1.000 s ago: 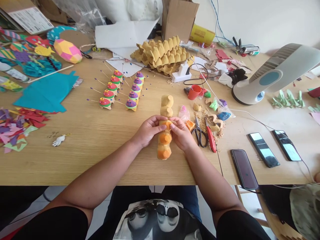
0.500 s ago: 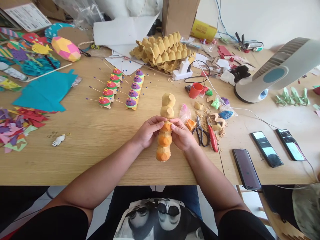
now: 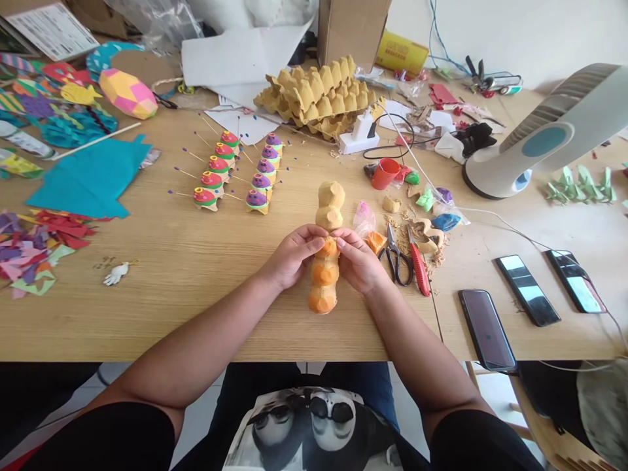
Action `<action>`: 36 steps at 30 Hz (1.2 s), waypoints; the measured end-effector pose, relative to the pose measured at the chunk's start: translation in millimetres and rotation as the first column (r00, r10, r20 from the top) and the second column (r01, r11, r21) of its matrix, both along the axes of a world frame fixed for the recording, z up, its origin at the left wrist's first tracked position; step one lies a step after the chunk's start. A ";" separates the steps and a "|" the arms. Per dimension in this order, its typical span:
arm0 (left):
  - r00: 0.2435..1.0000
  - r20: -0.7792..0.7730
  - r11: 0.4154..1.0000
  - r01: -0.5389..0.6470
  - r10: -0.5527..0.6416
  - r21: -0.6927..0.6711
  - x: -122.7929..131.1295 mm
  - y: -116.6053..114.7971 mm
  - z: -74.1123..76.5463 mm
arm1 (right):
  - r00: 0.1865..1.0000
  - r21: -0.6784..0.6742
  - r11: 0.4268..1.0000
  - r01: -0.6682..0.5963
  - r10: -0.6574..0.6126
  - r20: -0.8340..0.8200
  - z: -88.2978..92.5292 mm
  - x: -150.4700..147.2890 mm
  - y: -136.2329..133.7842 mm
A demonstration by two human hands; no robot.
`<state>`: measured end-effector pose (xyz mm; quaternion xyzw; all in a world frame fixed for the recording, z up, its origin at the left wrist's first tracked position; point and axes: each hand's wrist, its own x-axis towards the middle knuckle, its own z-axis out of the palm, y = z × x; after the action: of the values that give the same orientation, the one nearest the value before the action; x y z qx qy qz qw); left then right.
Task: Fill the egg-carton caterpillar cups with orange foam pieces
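A strip of egg-carton cups [image 3: 326,216] lies on the wooden table [image 3: 171,288], running away from me. Its nearer cups are covered in orange clay, its two far cups are bare cardboard. My left hand [image 3: 293,255] grips the strip from the left, fingers curled round the third cup. My right hand [image 3: 360,263] holds it from the right, fingertips pressing the orange clay on that same cup.
Black scissors [image 3: 395,254] and a red cutter [image 3: 420,267] lie just right of my hands among cardboard crumbs. Two painted carton rows with pins [image 3: 235,173] stand to the far left. Three phones [image 3: 527,297] lie right, a white fan [image 3: 544,140] and egg trays [image 3: 318,98] behind.
The hands and strip stay almost still; my fingertips have shifted slightly on the orange clay, and the view has drifted a little.
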<state>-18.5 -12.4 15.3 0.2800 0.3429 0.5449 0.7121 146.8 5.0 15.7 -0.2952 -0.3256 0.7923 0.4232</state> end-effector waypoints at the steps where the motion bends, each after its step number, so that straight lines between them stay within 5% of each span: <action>1: 1.000 -0.008 1.000 -0.004 0.004 0.003 0.3 -0.3 0.3 | 1.000 0.017 1.000 0.007 -0.007 0.011 0.0 -0.8 -0.5; 11: 0.994 -0.029 0.995 -0.101 0.101 0.009 5.2 -2.8 1.7 | 0.998 0.050 0.998 0.032 -0.034 0.045 -1.6 -6.0 -1.7; 20: 0.998 -0.013 0.998 -0.059 0.059 0.019 5.3 -2.4 -1.5 | 0.988 0.173 0.979 0.104 -0.122 0.098 -0.1 -7.9 -5.4; 36: 0.980 -0.097 0.983 -0.177 0.172 -0.050 5.8 -2.9 2.2 | 0.990 0.265 0.963 0.042 -0.076 0.122 2.5 -5.7 -7.0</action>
<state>-12.7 -15.3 17.5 0.2528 0.4143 0.5816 0.6528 141.1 -2.0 18.2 -0.2980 -0.4455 0.7083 0.4595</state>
